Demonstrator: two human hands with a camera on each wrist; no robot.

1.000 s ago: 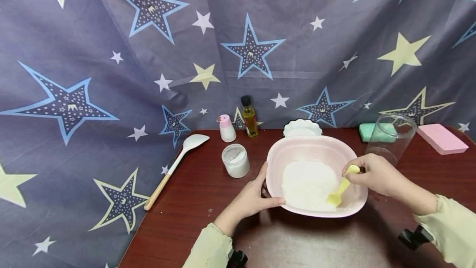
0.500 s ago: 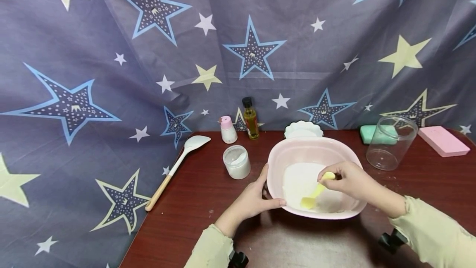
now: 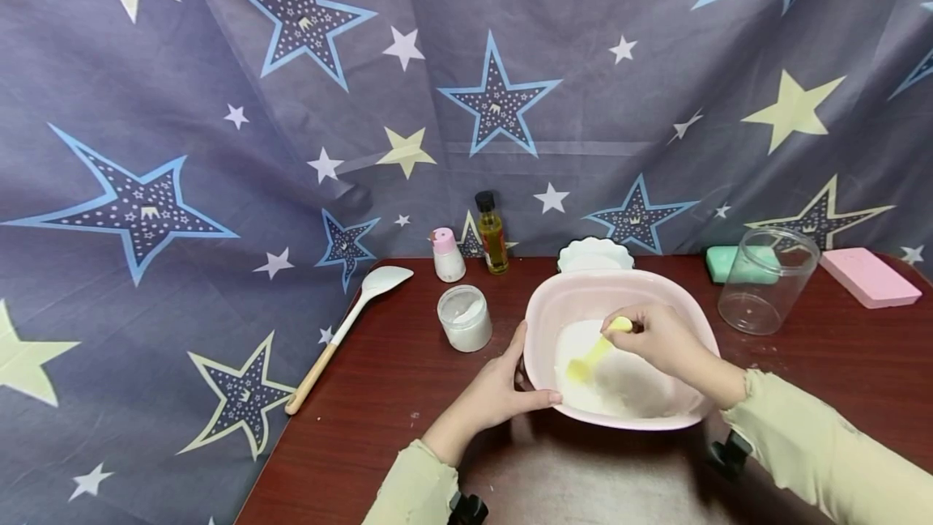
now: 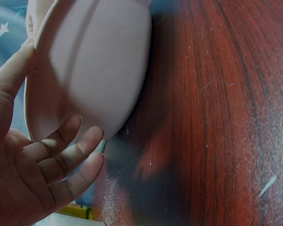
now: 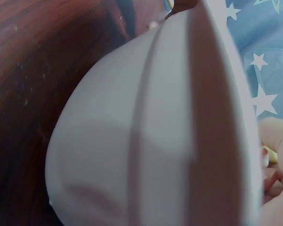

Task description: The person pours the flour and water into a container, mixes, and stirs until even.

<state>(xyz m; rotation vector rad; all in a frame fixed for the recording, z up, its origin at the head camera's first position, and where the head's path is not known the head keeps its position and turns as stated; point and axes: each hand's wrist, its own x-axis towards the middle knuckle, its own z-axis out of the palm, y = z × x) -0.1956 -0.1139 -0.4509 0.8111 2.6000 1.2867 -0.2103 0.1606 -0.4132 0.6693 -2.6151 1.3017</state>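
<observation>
A pale pink oval basin (image 3: 541,290) stands on the table with white powder (image 3: 615,391) in its bottom. My left hand (image 3: 494,394) holds the basin at its left end, thumb on the near rim and fingers along the outer wall. In the left wrist view, three fingers (image 4: 87,141) lie spread beside the basin's side. My right hand (image 3: 659,340) reaches over the basin and pinches a small yellow spoon (image 3: 594,356) by its handle. The spoon slants down to the left, its head at the powder. From the right wrist, the basin wall (image 5: 108,141) hides most of this hand.
Left of the basin stand an open jar of white powder (image 3: 465,326), a pink-topped shaker (image 3: 448,256) and an oil bottle (image 3: 492,235). A long-handled ladle (image 3: 342,326) lies further left. Behind are a scalloped white dish (image 3: 594,254), clear jar (image 3: 758,298), green sponge (image 3: 722,263) and pink sponge (image 3: 869,275).
My right hand has moved left across the basin, drawing the spoon from the right side through the powder to the left side. The left hand keeps its hold on the basin.
</observation>
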